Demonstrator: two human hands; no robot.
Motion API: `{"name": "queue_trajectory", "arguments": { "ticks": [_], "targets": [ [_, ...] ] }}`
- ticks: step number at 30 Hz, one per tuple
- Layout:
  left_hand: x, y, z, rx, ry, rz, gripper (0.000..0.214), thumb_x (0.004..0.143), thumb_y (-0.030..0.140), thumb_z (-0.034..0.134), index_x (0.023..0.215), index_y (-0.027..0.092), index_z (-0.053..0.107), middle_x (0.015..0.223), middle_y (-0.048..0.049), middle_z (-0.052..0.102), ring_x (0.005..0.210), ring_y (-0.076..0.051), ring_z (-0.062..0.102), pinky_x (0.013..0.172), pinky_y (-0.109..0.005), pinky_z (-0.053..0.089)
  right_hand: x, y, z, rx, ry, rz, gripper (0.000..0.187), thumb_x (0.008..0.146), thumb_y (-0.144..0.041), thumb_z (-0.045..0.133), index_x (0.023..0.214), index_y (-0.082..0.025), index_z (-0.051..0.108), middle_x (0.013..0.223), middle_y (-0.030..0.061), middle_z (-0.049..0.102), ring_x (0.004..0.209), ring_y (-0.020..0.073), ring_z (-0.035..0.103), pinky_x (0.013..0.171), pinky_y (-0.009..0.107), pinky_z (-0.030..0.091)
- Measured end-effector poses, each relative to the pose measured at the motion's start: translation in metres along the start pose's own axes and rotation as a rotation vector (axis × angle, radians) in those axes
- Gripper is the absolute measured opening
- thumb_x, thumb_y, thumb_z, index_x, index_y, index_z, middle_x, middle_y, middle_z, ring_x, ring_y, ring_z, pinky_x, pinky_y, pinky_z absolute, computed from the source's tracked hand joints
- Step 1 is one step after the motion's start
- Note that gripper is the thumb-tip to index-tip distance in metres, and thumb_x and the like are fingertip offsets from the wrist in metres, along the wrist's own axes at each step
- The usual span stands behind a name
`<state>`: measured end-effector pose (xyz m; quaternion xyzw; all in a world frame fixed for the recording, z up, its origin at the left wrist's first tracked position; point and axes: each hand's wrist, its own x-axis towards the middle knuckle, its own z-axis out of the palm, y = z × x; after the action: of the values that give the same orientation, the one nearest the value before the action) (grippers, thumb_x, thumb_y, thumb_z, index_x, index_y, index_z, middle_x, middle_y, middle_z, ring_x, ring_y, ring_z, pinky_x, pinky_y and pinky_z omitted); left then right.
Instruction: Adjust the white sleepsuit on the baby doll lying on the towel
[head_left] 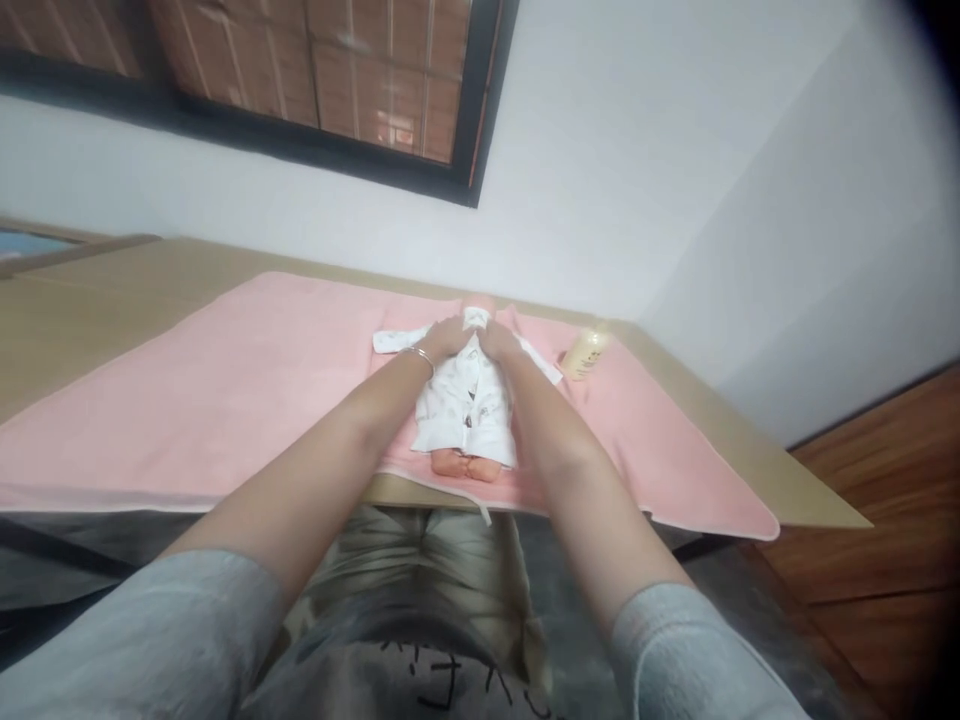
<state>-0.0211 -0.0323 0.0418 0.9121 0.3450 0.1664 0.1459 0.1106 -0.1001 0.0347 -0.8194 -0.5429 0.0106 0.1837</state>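
A baby doll (466,466) lies on its back on a pink blanket (300,390), feet toward me. It wears a white baby shirt (465,410) whose sleeves stretch out to both sides, and the front shows a gap down the middle. My left hand (448,336), with a silver bangle at the wrist, is closed on the shirt near the neck. Opposite it, my right hand (498,341) also grips the shirt by the collar. Both sets of fingertips are close together and partly hidden. Most of the doll's head is out of sight beyond my hands.
A pale yellow bottle (585,352) with dark writing stands on the blanket at the right. Under the blanket is a wooden table (814,492), set against a white wall (600,150). A dark-framed window (472,120) is above. Wooden panelling (892,480) is at the right.
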Motion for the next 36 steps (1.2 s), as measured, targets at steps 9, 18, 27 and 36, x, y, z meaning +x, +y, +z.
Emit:
{"name": "queue_trajectory", "arguments": {
  "ticks": [9,18,27,36],
  "targets": [
    [-0.021,0.002,-0.006,0.001,0.026,0.029,0.057,0.090,0.053,0.020,0.127,0.017,0.043,0.133,-0.0119,0.048,0.119,-0.025,0.046,0.099,-0.035,0.033,-0.015,-0.007,0.008,0.009,0.057,0.002,0.051,0.093,-0.043,0.019,0.130,-0.013,0.036,0.134,0.0162,0.043,0.123,0.0301,0.036,0.098,0.049,0.029],
    [-0.094,0.018,-0.023,0.032,-0.002,0.146,0.036,0.088,0.033,0.036,0.113,0.013,0.054,0.112,-0.0100,0.061,0.098,-0.020,0.056,0.086,-0.029,0.042,-0.075,-0.013,-0.007,0.016,0.149,-0.034,0.061,0.088,-0.041,0.035,0.141,-0.012,0.021,0.148,0.0179,0.013,0.133,0.0336,0.021,0.102,0.050,0.024],
    [-0.313,-0.027,-0.039,0.366,-0.007,0.236,0.020,0.077,0.037,0.055,0.084,0.018,0.057,0.086,-0.0074,0.057,0.080,-0.024,0.052,0.070,-0.035,0.040,-0.299,0.013,-0.010,0.052,0.162,-0.395,0.023,0.087,-0.029,0.045,0.104,-0.023,0.060,0.100,0.0090,0.060,0.095,0.0237,0.053,0.084,0.038,0.042],
    [-0.372,-0.084,-0.021,0.207,0.158,0.155,0.023,0.090,0.021,0.035,0.095,0.018,0.058,0.089,-0.0073,0.059,0.083,-0.020,0.053,0.076,-0.032,0.039,-0.345,0.069,0.033,0.158,0.351,-0.362,0.030,0.085,-0.010,0.042,0.102,-0.023,0.063,0.093,0.0072,0.061,0.090,0.0212,0.054,0.077,0.038,0.047]
  ]
}}
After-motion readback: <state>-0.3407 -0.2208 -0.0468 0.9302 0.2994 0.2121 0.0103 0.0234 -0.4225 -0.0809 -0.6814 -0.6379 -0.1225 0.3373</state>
